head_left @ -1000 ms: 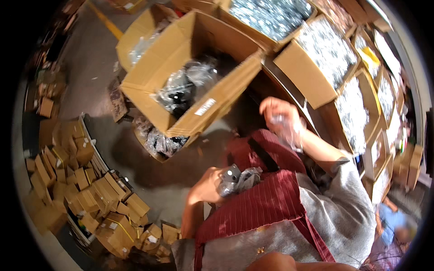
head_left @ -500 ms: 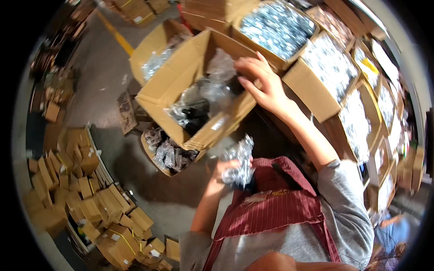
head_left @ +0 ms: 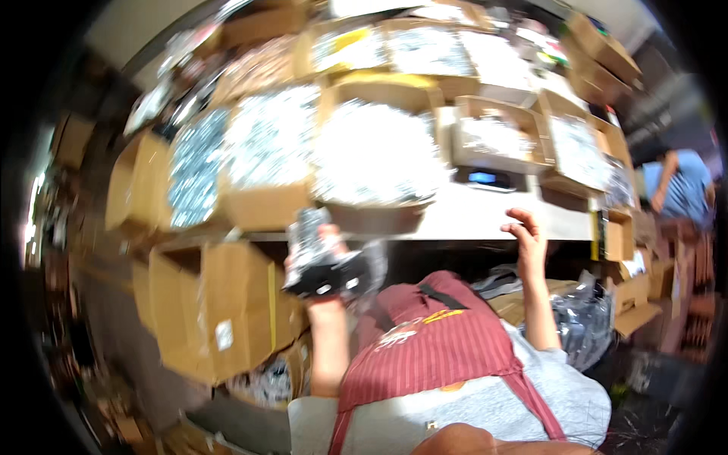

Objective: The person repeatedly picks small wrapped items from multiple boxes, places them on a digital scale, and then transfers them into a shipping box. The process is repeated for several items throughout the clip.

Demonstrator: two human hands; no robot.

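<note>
Held in front of the table edge, my left hand [head_left: 334,241] grips a clear plastic bag [head_left: 365,264] with something black inside. Motion blur hides what the contents are. My right hand [head_left: 531,236] is raised by the table's front edge, its fingers slightly bent and apart, with nothing in it. Nearest to it on the white table [head_left: 447,220] are a small dark device with a lit blue display [head_left: 485,179] and a low open carton of clear packets [head_left: 494,136]. Beyond my left hand stands a carton full of shiny clear packets [head_left: 379,152].
More cartons of packets [head_left: 273,136] line the table. A tall open cardboard box [head_left: 227,303] stands at the left, beside a lower carton of bagged items [head_left: 265,383]. A large plastic bag [head_left: 580,322] sits at my right. A person in blue [head_left: 682,186] is at far right.
My view has swung right from the open box to the table. My right hand has come away from that box. The plastic bag stays in my left hand, now out in front of me.
</note>
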